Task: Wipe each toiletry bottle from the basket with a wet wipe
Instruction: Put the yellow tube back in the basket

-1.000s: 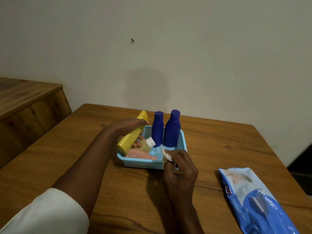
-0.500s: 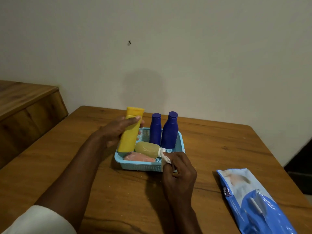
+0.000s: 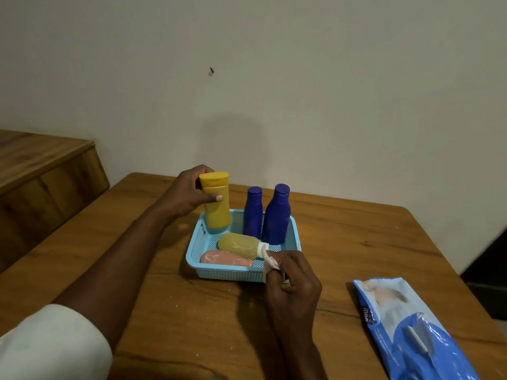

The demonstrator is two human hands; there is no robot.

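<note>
Gripping near the cap, left hand (image 3: 189, 196) held the light, slick-looking yellow bottle (image 3: 216, 204); right-hand fingers (image 3: 285, 266) pinched the wipe (image 3: 270, 259).

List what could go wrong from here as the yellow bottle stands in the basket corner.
The yellow bottle stands upright at the blue basket corner under the left hand; released carelessly, it may tip onto the lying bottles. The two upright blue bottles stand close and could be knocked. The right hand grips a bunched wet wipe, giving little wiping surface.
</note>
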